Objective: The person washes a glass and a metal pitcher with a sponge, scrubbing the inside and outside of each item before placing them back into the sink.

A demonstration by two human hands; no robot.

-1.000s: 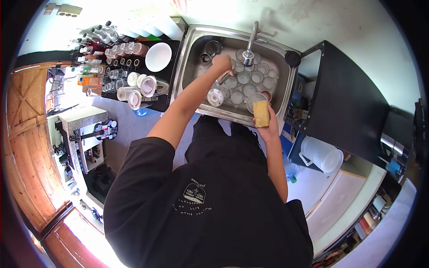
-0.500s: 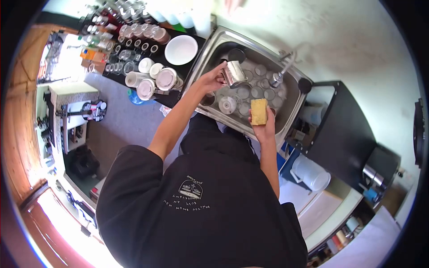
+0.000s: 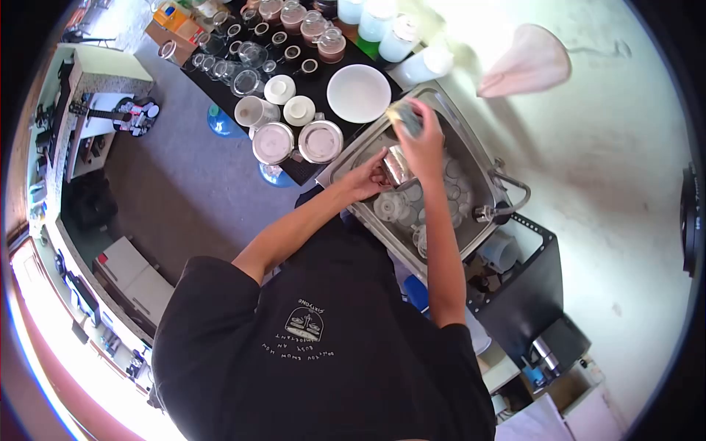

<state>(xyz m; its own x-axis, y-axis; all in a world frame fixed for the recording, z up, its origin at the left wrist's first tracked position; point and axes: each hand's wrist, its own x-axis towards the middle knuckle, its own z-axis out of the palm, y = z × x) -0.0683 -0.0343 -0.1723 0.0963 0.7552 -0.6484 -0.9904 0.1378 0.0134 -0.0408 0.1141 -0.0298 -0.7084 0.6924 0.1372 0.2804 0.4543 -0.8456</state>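
My left hand (image 3: 368,178) is closed on a shiny metal pitcher (image 3: 398,166), held tilted over the left part of the steel sink (image 3: 457,121). Just above and beyond the pitcher, my right hand (image 3: 425,145) grips a sponge (image 3: 406,120), its dark side showing and a yellow edge on the left. My right forearm crosses the sink and hides part of it. Below the hands, several drinking glasses (image 3: 457,192) stand crowded in the basin. A clear glass piece with a round base (image 3: 390,206) lies near the sink's front edge.
A curved faucet (image 3: 515,192) rises at the sink's right end. On the black counter (image 3: 301,170) to the left are a white bowl (image 3: 359,93), stacked white cups (image 3: 279,89), lidded containers (image 3: 321,141) and several glass jars. A pink cone-shaped thing (image 3: 531,62) is by the wall.
My right hand has lifted the sponge from the sink's front side up beyond the pitcher and turned it. The pitcher is tilted differently in my left hand. The whole view has swung round.
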